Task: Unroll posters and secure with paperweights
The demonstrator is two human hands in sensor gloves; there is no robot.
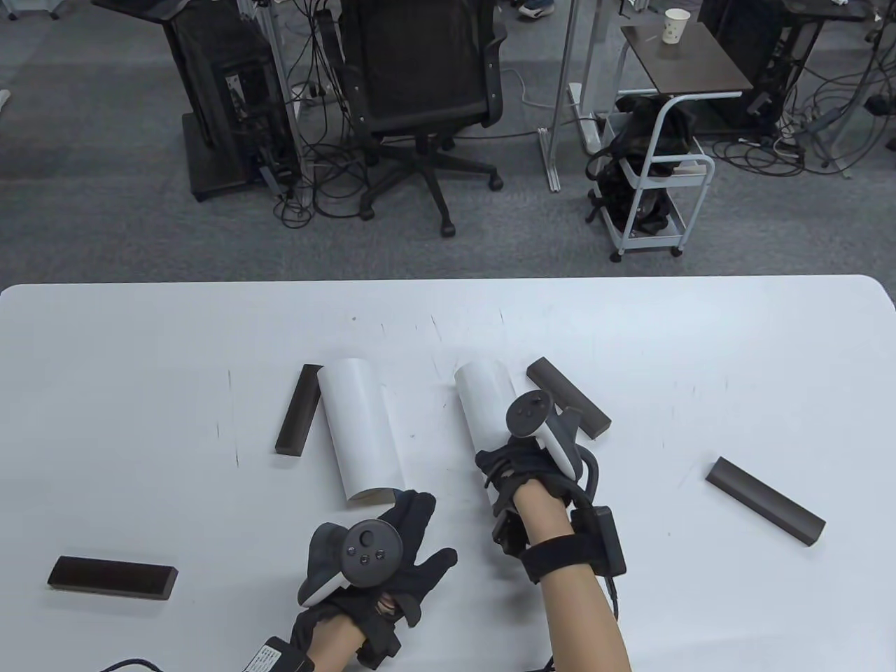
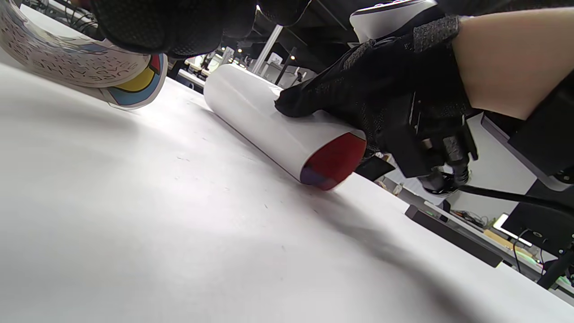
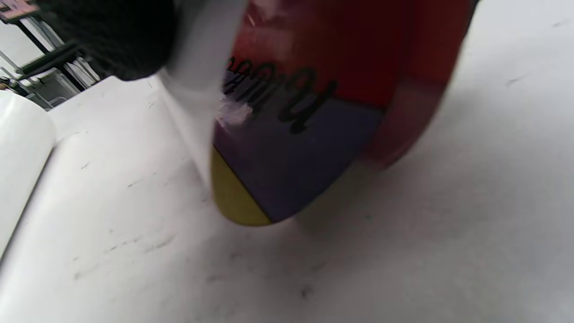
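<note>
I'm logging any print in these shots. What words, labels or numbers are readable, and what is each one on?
Left poster, inner side: rows of outlined capitals, too curved and small to read.
Right poster, inner side: black cursive word, blurred, unreadable.
Sticker by the left hand: print too small.
Paper cup: a pattern, no readable text.
</note>
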